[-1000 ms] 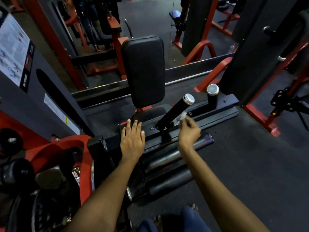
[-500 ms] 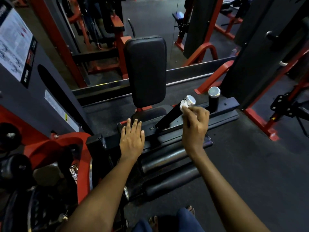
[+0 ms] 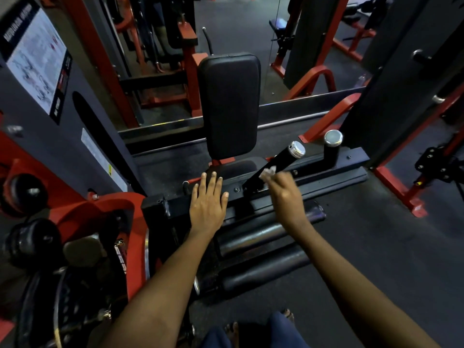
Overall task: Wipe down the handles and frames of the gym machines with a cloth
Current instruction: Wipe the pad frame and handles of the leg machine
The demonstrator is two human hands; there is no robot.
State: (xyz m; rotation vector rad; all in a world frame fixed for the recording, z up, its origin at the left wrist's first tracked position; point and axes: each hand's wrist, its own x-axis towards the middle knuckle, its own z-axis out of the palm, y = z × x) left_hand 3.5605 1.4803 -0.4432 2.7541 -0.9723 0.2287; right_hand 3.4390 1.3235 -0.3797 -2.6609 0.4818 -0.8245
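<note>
A black handle [image 3: 276, 162] with a chrome end cap slants up from the black machine frame [image 3: 326, 177]. My right hand [image 3: 286, 194] pinches a small white cloth [image 3: 268, 172] against the lower part of that handle. A second, shorter chrome-capped handle [image 3: 332, 146] stands upright just to the right. My left hand [image 3: 208, 199] lies flat with straight fingers on the frame bar in front of the seat. The black back pad [image 3: 229, 104] rises behind both hands.
A grey weight-stack cover [image 3: 62, 101] with an instruction label stands at left, above red frame parts [image 3: 105, 209] and black rollers. Red machine frames [image 3: 401, 189] stand at right on dark rubber floor [image 3: 376, 247]. Padded rollers [image 3: 263, 232] lie below my hands. My feet show at the bottom.
My right hand slid with the cloth up the handle to the chrome cap, then back down to the lower part. My left hand stayed flat on the frame.
</note>
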